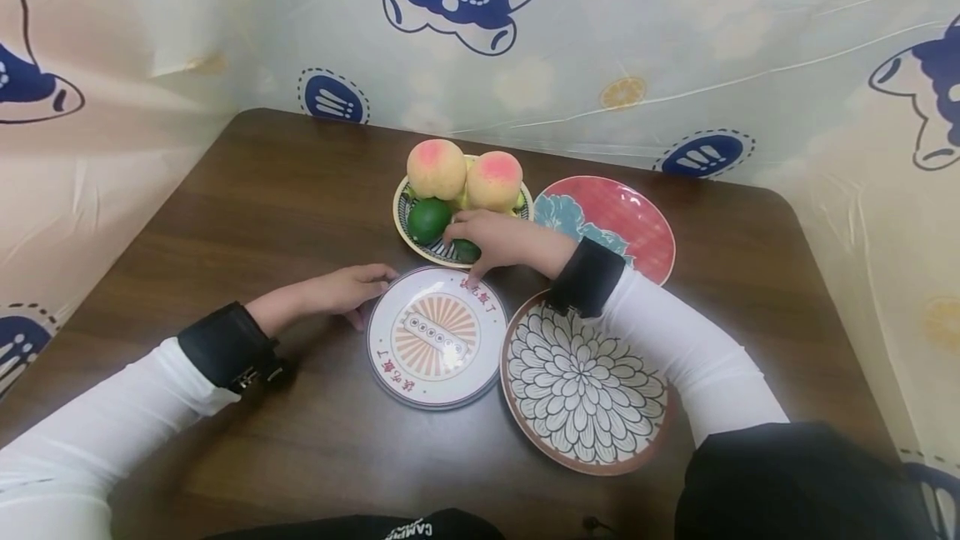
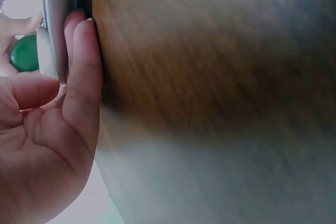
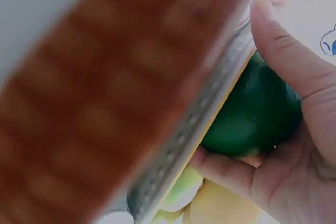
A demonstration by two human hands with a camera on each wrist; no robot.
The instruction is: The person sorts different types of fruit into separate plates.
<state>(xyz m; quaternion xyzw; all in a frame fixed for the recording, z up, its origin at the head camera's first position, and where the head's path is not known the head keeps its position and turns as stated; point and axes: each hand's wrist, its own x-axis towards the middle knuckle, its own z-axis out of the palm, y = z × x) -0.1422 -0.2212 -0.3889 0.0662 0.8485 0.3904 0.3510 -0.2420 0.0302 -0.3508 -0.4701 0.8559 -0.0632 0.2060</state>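
Observation:
In the head view, my left hand (image 1: 345, 292) grips the left edge of a white plate (image 1: 438, 386) with red lettering; a second rim shows under it. The left wrist view has the thumb on one side of the plate's rim (image 2: 56, 3) and fingers on the other. My right hand (image 1: 498, 238) is over the near side of a patterned bowl (image 1: 401, 211), its fingers around a green fruit (image 3: 257, 111). Its thumb points down toward the plate. The bowl also holds another green fruit (image 1: 429, 221) and two peaches (image 1: 437, 169) (image 1: 495, 180).
A red plate (image 1: 637, 219) with blue flowers lies right of the bowl, partly behind my right forearm. Nearer me, a brown-rimmed plate (image 1: 585, 390) with a petal pattern sits beside the white plate. The wooden table (image 1: 300, 182) meets a printed curtain (image 1: 262, 15).

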